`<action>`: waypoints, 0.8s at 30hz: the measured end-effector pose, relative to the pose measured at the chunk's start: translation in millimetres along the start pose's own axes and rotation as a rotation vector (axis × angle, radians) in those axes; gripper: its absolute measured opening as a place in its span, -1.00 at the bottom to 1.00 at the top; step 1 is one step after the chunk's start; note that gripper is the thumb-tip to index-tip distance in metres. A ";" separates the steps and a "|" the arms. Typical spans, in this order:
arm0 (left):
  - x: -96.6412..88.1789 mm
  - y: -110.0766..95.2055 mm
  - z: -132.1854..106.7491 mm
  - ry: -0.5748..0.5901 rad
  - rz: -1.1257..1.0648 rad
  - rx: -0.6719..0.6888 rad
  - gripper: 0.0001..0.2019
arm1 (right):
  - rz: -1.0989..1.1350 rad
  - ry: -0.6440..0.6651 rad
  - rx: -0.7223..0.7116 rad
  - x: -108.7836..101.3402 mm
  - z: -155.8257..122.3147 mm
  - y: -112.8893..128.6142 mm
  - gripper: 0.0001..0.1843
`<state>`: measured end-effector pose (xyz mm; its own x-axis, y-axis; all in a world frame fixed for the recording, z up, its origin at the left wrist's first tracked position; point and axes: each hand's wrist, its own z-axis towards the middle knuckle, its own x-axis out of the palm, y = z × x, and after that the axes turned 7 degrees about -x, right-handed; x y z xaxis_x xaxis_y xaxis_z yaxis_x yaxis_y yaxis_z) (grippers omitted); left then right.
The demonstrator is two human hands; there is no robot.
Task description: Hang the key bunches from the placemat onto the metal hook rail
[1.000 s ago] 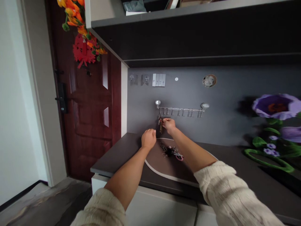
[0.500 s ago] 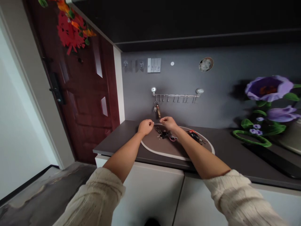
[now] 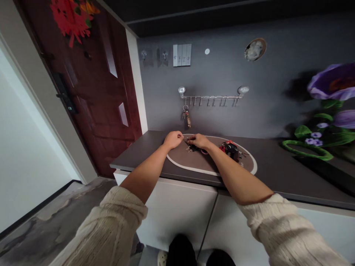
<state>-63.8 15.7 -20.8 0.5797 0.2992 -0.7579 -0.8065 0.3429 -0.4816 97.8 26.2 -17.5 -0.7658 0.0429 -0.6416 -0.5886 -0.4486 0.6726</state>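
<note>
Our left hand (image 3: 173, 140) curls closed just beside the keys (image 3: 190, 148); our right hand (image 3: 200, 141) bends over them, its grip hidden. The mat (image 3: 194, 161) keeps them together with a second bunch (image 3: 230, 150) to the right.

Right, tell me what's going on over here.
A person stands at a dark countertop with both bare hands over an oval brown mat. The right hand rests on a bunch of keys, though whether it grips them is hard to tell. The left hand is pinched right beside them. Further along the mat lies a second bunch of keys with red and black fobs. A key ring hangs from a metal hook rail on the wall.
</note>
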 end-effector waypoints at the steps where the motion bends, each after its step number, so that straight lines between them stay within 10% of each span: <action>1: 0.4 0.2 0.5 0.001 0.001 -0.002 -0.78 | 0.023 -0.003 0.003 0.6 0.9 -0.6 -0.92; 24: 1.8 2.7 2.4 0.051 -0.043 -0.003 -0.79 | -0.270 0.029 -0.109 0.5 3.2 5.8 -0.91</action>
<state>-64.7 19.4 -22.5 0.6077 0.2382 -0.7576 -0.7812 0.3514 -0.5160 93.2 26.4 -12.6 -0.5765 0.1495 -0.8033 -0.7377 -0.5180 0.4330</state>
